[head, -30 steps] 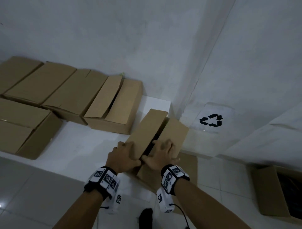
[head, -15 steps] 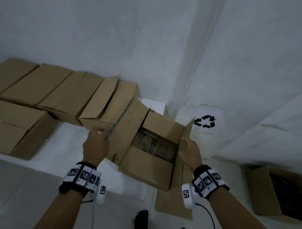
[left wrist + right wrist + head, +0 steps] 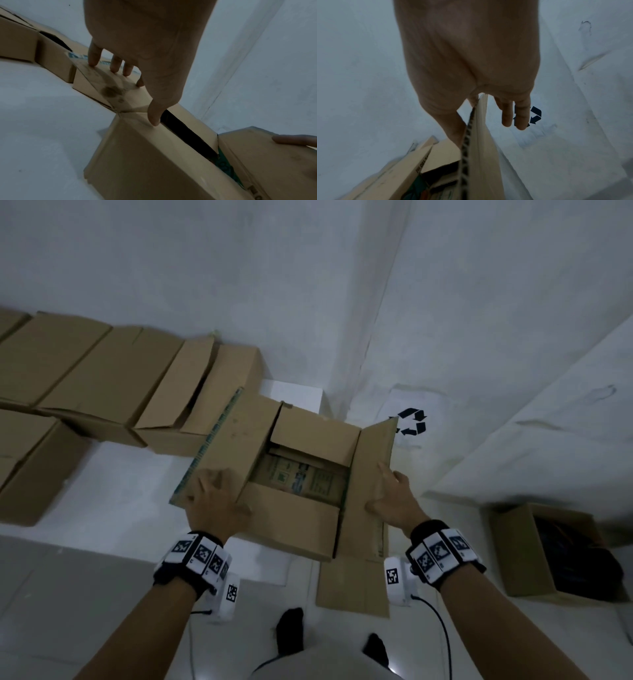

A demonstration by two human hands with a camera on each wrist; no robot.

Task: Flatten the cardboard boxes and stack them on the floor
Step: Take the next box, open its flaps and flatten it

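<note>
A brown corrugated cardboard box (image 3: 291, 518) with its four top flaps folded outward stands on the white tabletop (image 3: 113, 474), directly ahead of both hands. The hands are apart, one on each long flap. The left hand (image 3: 214, 501) lies on the left flap (image 3: 229, 446), fingers spread and fairly straight, fingertips (image 3: 93, 62) pressing its upper face while the thumb reaches the near short flap by the corner fold. The right hand (image 3: 392, 501) grips the right flap (image 3: 371, 463), which stands nearly upright: in the right wrist view its corrugated edge runs between the thumb on the inner side and the fingers (image 3: 506, 117) on the outer side. Inside the box, between the hands, printed cardboard (image 3: 301, 477) lies at the bottom.

Beyond the left hand, a row of closed brown cardboard boxes (image 3: 102, 378) sits along the white wall; the nearest has a loose lid flap. Below the right hand a flat piece of brown cardboard (image 3: 352, 590) lies on the pale tiled floor (image 3: 85, 594). Past the right hand a black recycling symbol (image 3: 411, 422) marks a white sheet. To the right of the right wrist, an open brown box with dark contents (image 3: 548, 553) stands on the floor.
</note>
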